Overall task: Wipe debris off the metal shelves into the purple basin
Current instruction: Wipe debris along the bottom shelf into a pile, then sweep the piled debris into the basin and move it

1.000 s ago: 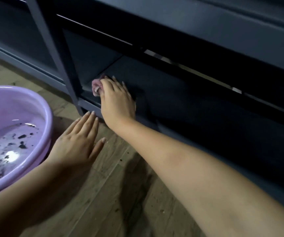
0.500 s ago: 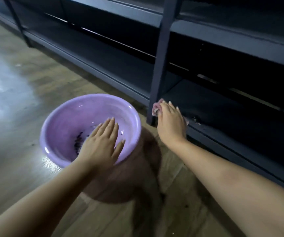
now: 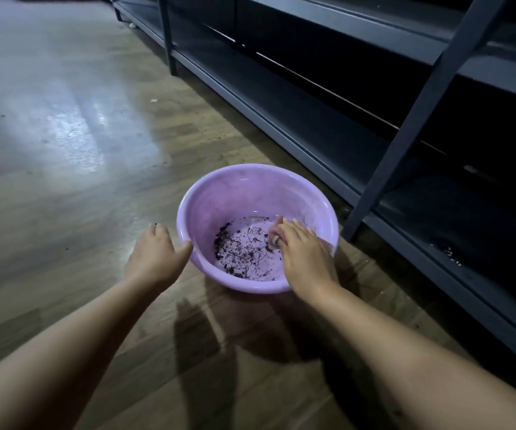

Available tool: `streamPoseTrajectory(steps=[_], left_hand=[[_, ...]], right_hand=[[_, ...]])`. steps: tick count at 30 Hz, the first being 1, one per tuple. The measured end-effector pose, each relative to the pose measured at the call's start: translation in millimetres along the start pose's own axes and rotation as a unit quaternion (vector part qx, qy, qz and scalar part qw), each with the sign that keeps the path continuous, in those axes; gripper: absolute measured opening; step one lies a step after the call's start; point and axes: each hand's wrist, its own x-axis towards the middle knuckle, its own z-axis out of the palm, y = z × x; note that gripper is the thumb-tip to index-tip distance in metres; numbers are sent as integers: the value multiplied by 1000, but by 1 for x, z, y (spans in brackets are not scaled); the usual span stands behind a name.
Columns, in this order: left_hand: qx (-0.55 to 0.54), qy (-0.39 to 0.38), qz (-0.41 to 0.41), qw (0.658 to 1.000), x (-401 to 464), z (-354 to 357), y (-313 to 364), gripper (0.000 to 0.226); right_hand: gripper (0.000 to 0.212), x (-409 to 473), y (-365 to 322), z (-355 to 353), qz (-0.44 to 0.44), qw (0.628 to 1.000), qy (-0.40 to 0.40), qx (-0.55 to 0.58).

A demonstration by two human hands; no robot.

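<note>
The purple basin (image 3: 219,193) stands on the wooden floor beside the dark metal shelves (image 3: 328,128). Shallow water with dark debris (image 3: 238,246) lies in its bottom. My left hand (image 3: 154,256) holds the basin's left rim, thumb over the edge. My right hand (image 3: 303,259) reaches over the right rim into the basin and grips a small pink cloth (image 3: 275,232), mostly hidden under the fingers. A few pale crumbs (image 3: 450,252) lie on the lowest shelf at the right.
A slanted shelf upright (image 3: 405,131) meets the floor just right of the basin. Another upright (image 3: 166,35) stands farther back. Wooden floor (image 3: 64,150) with a bright glare patch stretches to the left, dotted with small specks.
My right hand has left the shelf edge and carried the pink cloth into the basin. My left hand shifted from over the basin to its left rim. The view pulled back.
</note>
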Motion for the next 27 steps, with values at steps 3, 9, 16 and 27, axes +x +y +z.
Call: streamPoseTrajectory(steps=[3,9,16,27], left_hand=[[-118,-12,-77,990,4,13,7,46],[-392,-56,-226,890,8,40,24,37],[-472,-11,-292,831,5,50,37,5],[-489,-94,-270,824,-61,37,74,12]], right_hand=[[42,-5,6,-2,-45,998,-19,-26],[42,-13,19,-7,-39,999,-16,-20],[42,-24,37,-19,-34,998,-19,-43],[33,-52,78,-77,23,998,39,-41]])
